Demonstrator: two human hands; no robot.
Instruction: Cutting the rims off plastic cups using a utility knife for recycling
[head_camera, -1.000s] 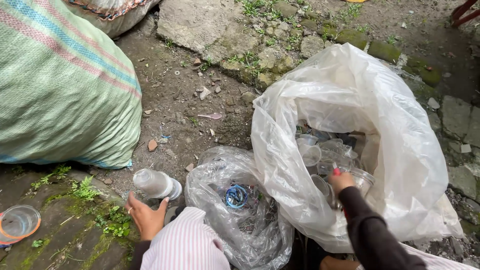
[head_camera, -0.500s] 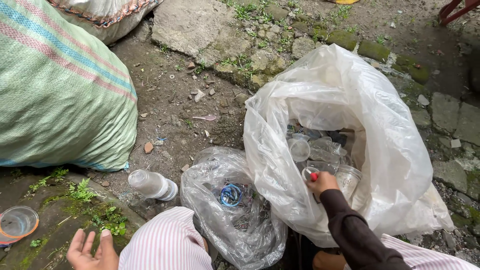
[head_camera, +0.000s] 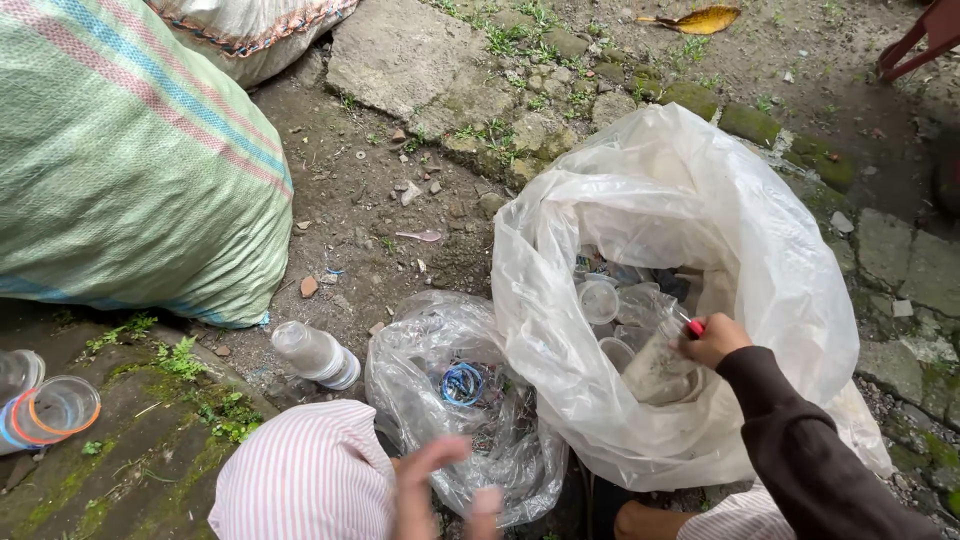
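My right hand, in a dark sleeve, reaches into a large translucent white plastic bag. It grips a crumpled clear plastic bottle by its red-capped neck. Clear cups and lids lie in that bag beside the bottle. My left hand is blurred by motion, fingers apart and holding nothing. It hovers over the near edge of a small clear plastic bag holding blue rings. My striped trouser knee is just left of that hand.
A clear bottle lies on the dirt left of the small bag. Stacked plastic cups sit on a mossy slab at far left. A big green striped woven sack fills the upper left. Stones and moss lie beyond the bags.
My left hand swept from the ground at the left, past my knee, to the front of the small bag. My right hand stayed in the big bag on the bottle.
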